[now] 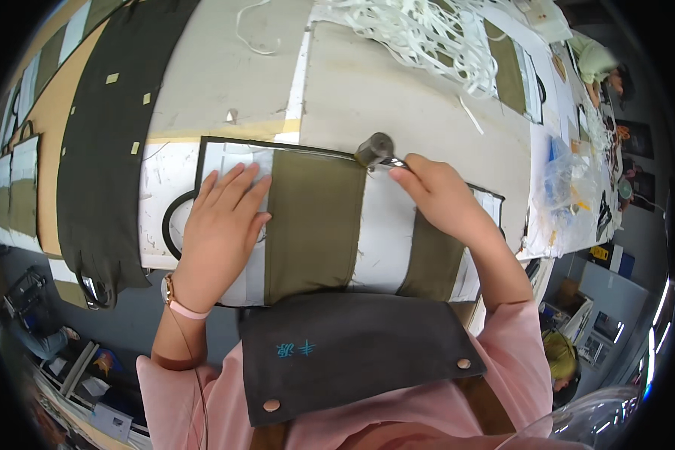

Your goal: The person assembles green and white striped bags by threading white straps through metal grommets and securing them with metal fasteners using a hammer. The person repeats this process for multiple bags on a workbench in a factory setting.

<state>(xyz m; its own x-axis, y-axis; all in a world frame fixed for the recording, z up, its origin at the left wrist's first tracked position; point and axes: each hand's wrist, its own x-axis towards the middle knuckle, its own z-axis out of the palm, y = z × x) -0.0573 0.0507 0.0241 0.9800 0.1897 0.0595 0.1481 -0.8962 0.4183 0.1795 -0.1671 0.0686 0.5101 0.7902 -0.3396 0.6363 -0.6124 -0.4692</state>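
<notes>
In front of me lies a fabric panel point(313, 225) of olive and white stripes with black edging. A black loop handle point(169, 225) sticks out at its left side. My left hand point(229, 225) lies flat on the panel's left end, fingers stretched. In my right hand point(442, 195) is a hammer point(376, 149), gripped by its handle close to the head. Its metal head is over the panel's far black edge; whether it touches cannot be told. My fingers hide most of the handle.
A long black strip of material point(116, 127) with small yellow tags crosses the table at left. White strips point(427, 45) lie heaped at the far side. More striped panels point(15, 191) sit at far left, clear plastic bags point(566, 176) at right. Other people are at the right edge.
</notes>
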